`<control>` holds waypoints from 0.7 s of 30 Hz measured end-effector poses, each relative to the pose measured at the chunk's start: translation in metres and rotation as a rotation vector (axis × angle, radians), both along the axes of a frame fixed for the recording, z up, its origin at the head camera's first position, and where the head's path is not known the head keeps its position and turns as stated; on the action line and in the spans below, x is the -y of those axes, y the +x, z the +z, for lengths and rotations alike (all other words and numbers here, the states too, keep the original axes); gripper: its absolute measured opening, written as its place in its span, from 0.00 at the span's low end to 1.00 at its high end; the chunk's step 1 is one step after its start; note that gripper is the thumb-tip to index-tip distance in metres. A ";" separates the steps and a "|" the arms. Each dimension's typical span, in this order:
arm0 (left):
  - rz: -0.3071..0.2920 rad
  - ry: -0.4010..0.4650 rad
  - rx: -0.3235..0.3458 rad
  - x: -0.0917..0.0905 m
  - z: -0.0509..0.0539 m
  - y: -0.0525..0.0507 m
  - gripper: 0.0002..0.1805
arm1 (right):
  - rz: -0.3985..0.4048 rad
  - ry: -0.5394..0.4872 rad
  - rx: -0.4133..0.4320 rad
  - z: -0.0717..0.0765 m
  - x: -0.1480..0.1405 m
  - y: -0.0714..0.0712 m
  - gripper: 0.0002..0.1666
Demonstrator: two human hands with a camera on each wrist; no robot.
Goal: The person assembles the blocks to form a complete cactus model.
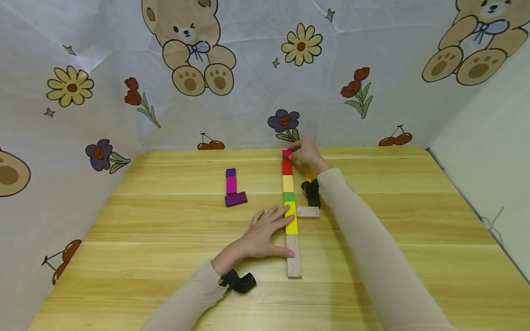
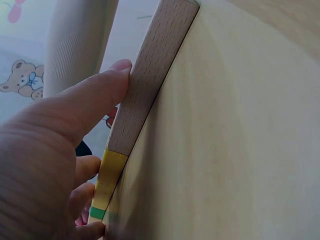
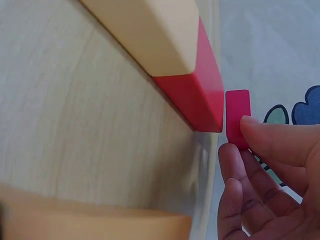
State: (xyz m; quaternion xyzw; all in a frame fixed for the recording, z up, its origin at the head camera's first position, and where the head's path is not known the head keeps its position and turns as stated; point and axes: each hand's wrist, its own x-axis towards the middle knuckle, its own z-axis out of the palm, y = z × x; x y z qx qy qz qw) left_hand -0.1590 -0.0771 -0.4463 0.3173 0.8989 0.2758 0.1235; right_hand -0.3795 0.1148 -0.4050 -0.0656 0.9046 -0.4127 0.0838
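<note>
My right hand [image 1: 307, 154] pinches a small pink block [image 3: 238, 112] between thumb and fingers at the far end of a row of blocks. In the right wrist view a narrow gap separates it from the red block [image 3: 200, 95]. Towards me the row continues with a cream block [image 1: 288, 183], a green block [image 1: 289, 196], a yellow block [image 1: 292, 226] and a long plain wooden block [image 1: 294, 269]. Spread fingers of my left hand [image 1: 261, 234] rest on the yellow block, and its thumb touches the wooden block. The left palm holds nothing.
A second plain wooden block [image 1: 308, 212] lies crosswise right of the row. An orange block [image 1: 310, 176] is partly hidden by the black right wrist camera [image 1: 312, 193]. At left lie a dark purple block [image 1: 231, 172], a magenta block [image 1: 231, 185] and a purple block [image 1: 236, 199].
</note>
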 end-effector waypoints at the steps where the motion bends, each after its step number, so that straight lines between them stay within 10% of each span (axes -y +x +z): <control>1: 0.001 -0.003 0.002 0.000 0.000 0.000 0.50 | -0.003 0.007 0.009 -0.001 0.000 -0.001 0.22; 21: 0.004 -0.011 0.010 0.000 0.001 -0.001 0.50 | 0.037 0.069 0.088 -0.005 0.000 -0.002 0.23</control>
